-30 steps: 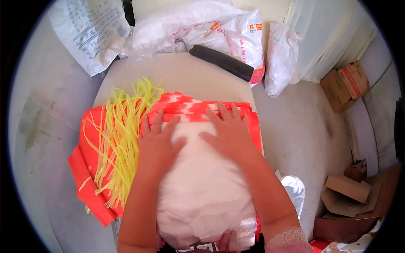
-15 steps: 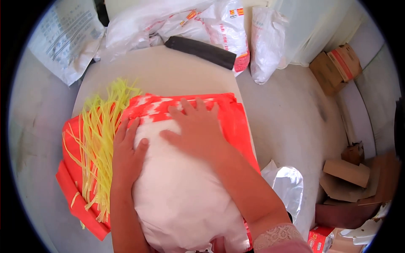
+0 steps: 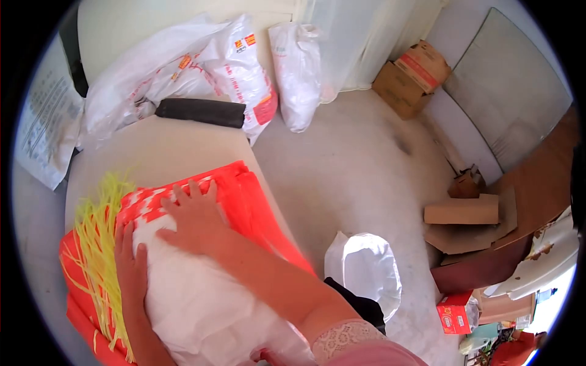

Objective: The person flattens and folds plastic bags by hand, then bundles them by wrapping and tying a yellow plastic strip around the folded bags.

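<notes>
Pile (image 3: 201, 296), one in number, lies on the near part of the table (image 3: 186, 143), white in its body with a red-and-white far edge and red layers (image 3: 241, 192) showing along its right side; they sit too close to count. Two hands rest on it. The right hand (image 3: 198, 219) is spread, palm down, fingers fanned across the patterned edge and thumb well apart over the white. The left hand (image 3: 130, 268) lies along the left side, fingers pointing away, thumb apart; it pinches nothing that shows, though its palm is hidden. Set at the edge and the side like this, the two seem to keep the pile flat and square.

Just beside the left hand, yellow strips (image 3: 101, 244), too many and tangled to count, lie over red cloth (image 3: 79, 312), perhaps so that they leave the white uncovered. One black roll (image 3: 201, 113) sits at the table's far end, probably out of the way. Behind it, white sacks (image 3: 235, 73) overlap, so their number is unclear; one more sack (image 3: 295, 79) stands apart on the floor. One gaping bag (image 3: 366, 268) is right of the table, and two cartons (image 3: 409, 79) appear stacked by the wall.
</notes>
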A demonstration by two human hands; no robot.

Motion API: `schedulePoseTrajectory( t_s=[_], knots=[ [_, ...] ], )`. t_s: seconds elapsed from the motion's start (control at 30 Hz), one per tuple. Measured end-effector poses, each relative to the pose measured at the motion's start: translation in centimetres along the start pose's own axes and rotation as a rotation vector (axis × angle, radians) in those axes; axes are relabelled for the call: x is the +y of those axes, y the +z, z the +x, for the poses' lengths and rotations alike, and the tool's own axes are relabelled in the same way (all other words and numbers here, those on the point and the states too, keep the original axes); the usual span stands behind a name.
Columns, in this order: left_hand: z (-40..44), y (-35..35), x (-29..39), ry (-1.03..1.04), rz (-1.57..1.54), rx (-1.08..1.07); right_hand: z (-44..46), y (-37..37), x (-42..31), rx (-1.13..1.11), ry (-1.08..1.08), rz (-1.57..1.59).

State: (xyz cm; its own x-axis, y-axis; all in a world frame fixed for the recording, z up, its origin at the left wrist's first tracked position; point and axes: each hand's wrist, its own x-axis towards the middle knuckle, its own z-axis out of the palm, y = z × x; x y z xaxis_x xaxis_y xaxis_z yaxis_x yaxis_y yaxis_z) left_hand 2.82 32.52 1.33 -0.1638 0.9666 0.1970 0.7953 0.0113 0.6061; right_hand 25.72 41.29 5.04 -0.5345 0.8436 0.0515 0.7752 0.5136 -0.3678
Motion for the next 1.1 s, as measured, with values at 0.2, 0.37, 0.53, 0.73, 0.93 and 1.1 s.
schedulePoseTrajectory(
  t_s=[0.2,0.37,0.53,0.73,0.93,1.1],
  knots=[
    [-0.2,0.4,-0.1,-0.023,0.002,0.015,0.2,0.3,0.2,0.011,0.002,0.03],
    [0.0,0.7,-1.2,-0.008,-0.035,0.018,0.1,0.4,0.0,-0.006,0.007,0.039],
    [-0.1,0.6,-1.1,0.004,-0.046,0.013,0.0,0.6,0.1,0.015,0.002,0.046],
    [0.0,0.4,-1.5,0.014,0.011,-0.005,0.0,0.2,0.9,0.018,-0.043,0.103],
    [0.5,-1.3,-3.6,0.096,0.042,-0.149,4.4,6.7,7.8,0.054,-0.365,-0.145],
    [-0.4,-4.7,-2.0,-0.078,-0.371,-0.194,1.7,4.6,9.4,0.335,-0.292,-0.034]
  ],
)
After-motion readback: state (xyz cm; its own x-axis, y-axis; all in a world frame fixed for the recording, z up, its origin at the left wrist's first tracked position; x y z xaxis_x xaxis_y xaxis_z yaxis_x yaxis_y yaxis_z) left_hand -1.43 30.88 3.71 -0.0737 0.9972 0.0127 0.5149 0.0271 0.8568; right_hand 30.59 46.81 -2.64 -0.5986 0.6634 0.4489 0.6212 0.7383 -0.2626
